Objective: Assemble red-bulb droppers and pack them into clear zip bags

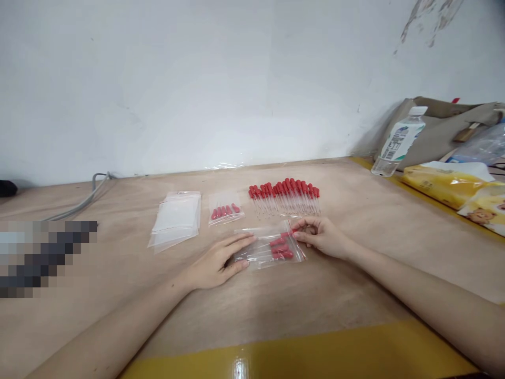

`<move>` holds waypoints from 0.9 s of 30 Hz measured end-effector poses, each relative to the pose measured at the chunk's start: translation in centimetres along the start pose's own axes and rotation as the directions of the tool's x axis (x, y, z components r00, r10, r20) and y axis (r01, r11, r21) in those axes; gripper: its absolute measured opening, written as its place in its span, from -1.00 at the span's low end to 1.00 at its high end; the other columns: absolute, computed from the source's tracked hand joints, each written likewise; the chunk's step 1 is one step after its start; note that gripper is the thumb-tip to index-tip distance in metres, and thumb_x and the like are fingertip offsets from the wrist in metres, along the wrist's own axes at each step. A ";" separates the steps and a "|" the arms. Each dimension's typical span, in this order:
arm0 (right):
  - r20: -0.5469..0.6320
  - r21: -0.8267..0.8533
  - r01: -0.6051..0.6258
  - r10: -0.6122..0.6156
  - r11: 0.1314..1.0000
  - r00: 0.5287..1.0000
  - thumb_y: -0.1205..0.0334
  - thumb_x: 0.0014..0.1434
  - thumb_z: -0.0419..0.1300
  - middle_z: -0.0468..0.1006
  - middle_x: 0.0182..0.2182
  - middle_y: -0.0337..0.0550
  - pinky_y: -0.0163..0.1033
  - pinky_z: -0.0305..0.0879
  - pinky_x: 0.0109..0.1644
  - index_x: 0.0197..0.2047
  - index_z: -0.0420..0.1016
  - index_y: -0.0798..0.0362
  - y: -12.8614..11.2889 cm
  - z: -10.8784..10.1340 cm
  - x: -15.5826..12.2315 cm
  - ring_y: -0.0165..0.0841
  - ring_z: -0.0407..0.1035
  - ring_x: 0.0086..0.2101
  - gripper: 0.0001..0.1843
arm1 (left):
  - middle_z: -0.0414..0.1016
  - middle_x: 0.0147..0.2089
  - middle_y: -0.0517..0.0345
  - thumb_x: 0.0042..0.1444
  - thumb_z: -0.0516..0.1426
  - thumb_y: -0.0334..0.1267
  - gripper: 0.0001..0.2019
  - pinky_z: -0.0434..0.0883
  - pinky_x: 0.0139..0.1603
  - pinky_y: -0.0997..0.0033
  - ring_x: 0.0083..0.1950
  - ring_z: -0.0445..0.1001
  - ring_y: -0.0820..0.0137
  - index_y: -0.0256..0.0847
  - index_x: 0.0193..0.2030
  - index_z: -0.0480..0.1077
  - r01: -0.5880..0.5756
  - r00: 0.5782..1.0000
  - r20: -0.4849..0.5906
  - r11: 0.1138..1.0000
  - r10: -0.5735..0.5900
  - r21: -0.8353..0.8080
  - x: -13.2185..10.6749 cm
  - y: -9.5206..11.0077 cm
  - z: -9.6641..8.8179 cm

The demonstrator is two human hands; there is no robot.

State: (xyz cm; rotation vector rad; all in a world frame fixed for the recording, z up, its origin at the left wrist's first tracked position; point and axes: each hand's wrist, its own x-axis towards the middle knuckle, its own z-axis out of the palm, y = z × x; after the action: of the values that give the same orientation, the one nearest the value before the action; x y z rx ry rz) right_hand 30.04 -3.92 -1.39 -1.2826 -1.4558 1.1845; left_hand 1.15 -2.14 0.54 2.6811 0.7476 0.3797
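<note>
A clear zip bag (262, 253) lies flat on the wooden table (315, 295), holding several red-bulbed glass droppers (281, 247). My left hand (221, 261) rests flat on the bag's left end, fingers stretched out. My right hand (321, 236) pinches the bag's right, open edge, where a red bulb shows at the fingertips. Behind the bag, a row of several loose droppers (284, 193) lies on the table.
A filled small bag of droppers (224, 210) and a stack of unfilled zip bags (177, 220) lie at centre left. At right stand a water bottle (399, 140), a tan bag (442, 126) and yellow tissue packs (445, 184). A grey cable (84, 200) runs at left.
</note>
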 end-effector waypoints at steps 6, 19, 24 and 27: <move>0.019 -0.021 0.070 -0.070 0.997 0.997 0.11 -0.17 0.33 0.39 -0.62 -0.33 -0.37 0.16 -0.54 -0.33 0.47 0.07 0.1 0.8 0.8 -0.51 0.22 -0.61 -0.68 | 0.11 0.30 0.10 0.22 -0.01 -0.19 -0.52 0.14 0.26 0.08 0.29 0.12 0.24 -0.03 0.28 0.04 -0.010 1.000 -0.008 1.000 0.010 -0.027 0.1 0.0 -0.1; 0.018 -0.151 0.161 -0.160 0.975 0.987 0.07 -0.02 0.21 0.54 -0.50 -0.21 -0.30 0.26 -0.45 -0.46 0.52 0.05 0.0 1.4 1.3 -0.39 0.37 -0.49 -0.78 | 0.12 0.30 0.09 0.22 -0.01 -0.21 -0.51 0.14 0.26 0.08 0.29 0.12 0.24 -0.04 0.29 0.02 -0.039 0.999 -0.008 0.999 0.039 -0.012 0.2 0.0 -0.1; 0.057 -0.297 0.251 -0.246 0.921 0.968 0.12 0.02 0.17 0.52 -0.53 -0.22 -0.31 0.25 -0.46 -0.44 0.51 0.06 -0.1 1.4 1.0 -0.39 0.35 -0.51 -0.81 | 0.14 0.29 0.07 0.22 0.00 -0.20 -0.52 0.14 0.26 0.07 0.28 0.13 0.23 -0.05 0.27 0.06 -0.026 1.000 -0.012 0.999 0.026 -0.026 0.2 0.0 0.0; 0.086 -0.354 0.321 -0.311 0.878 0.947 0.09 0.05 0.13 0.52 -0.51 -0.22 -0.29 0.25 -0.42 -0.42 0.52 0.03 -0.7 -0.4 1.1 -0.40 0.34 -0.50 -0.78 | 0.12 0.29 0.07 0.22 -0.01 -0.20 -0.56 0.14 0.25 0.07 0.28 0.13 0.22 -0.05 0.25 0.13 -0.026 1.000 0.002 0.999 0.026 -0.034 0.1 -0.1 0.0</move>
State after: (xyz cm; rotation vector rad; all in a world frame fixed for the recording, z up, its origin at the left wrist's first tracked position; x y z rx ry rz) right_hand 30.13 -2.75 -0.67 -1.2065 -1.8860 0.7362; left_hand 1.22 -2.05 0.52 2.6617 0.7000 0.3921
